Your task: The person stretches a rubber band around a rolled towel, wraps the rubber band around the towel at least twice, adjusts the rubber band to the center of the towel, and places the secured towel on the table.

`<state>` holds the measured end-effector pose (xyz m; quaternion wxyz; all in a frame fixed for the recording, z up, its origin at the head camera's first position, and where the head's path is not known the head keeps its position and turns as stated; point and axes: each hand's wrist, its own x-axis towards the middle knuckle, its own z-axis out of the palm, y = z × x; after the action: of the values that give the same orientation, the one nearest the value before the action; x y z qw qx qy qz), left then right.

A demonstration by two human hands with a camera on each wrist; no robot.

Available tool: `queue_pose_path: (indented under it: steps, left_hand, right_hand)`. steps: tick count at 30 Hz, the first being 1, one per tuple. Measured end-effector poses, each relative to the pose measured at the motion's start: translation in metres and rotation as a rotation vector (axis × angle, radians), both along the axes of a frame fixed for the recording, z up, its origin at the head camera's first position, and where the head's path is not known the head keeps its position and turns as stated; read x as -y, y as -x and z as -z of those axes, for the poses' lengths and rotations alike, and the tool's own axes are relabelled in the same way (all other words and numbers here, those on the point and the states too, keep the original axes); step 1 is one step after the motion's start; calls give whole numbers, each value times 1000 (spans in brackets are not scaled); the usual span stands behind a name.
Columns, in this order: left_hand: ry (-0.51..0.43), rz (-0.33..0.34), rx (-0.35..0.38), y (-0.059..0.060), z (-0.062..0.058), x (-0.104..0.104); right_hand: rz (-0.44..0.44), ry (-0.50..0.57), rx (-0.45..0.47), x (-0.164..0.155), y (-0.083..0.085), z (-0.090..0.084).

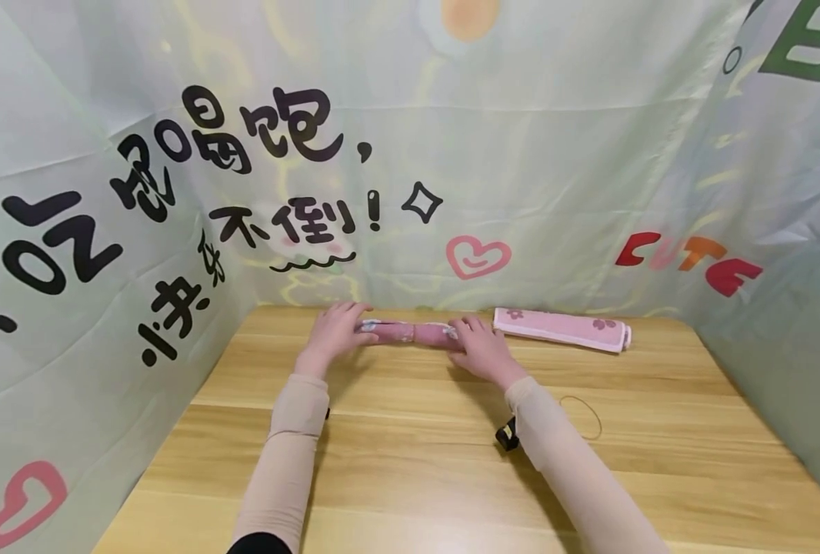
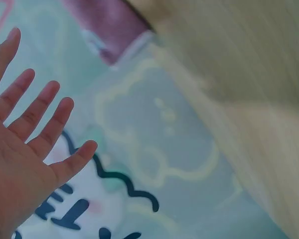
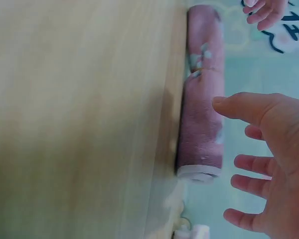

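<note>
Nearest the camera, the head view shows two forearms in beige sleeves crossing a pale wooden table (image 1: 410, 462) with a smooth, straight-grained top; a thin rubber band (image 1: 581, 416) lies as a loose oval just right of the right sleeve, seen in no other view. Further in, the left hand (image 1: 332, 331) and the right hand (image 1: 482, 350) sit at the two ends of a rolled towel (image 1: 410, 332), which lies lengthways near the table's far edge. From above, the fingers look flat on the roll, but contact cannot be confirmed there. The right wrist view adds detail: the rolled towel (image 3: 203, 99) is a tight mauve cylinder of napped terry with a pale printed pattern and a white hem at its end, and the right hand (image 3: 269, 164) is spread, fingers straight and apart, just beside it, gripping nothing. The left wrist view shows the left hand (image 2: 25, 139) likewise splayed and holding nothing, with only a blurred corner of the towel beyond it. Right of the roll, a folded pink towel (image 1: 562, 328) lies flat, oblong, flower-printed. Behind, a glossy, creased printed backdrop (image 1: 521, 154) encloses the table.
</note>
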<state>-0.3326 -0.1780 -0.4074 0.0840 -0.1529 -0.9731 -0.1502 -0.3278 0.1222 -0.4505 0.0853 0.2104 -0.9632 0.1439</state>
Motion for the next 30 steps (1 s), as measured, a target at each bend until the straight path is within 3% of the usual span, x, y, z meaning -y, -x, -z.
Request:
queue_pose_path:
  steps: [11,24,30]
  left_hand:
    - [-154,-21,-102,-35,-9,-13]
    - [-230,45,-128,-56,-25,-46]
    - [-197,115,-166,-60,-27,-66]
  right_hand:
    - [32,68,-13,-34,-48,-10]
    - [29,69,-136,-89,-94,-7]
    - [23,70,-188,-117,-111,-7]
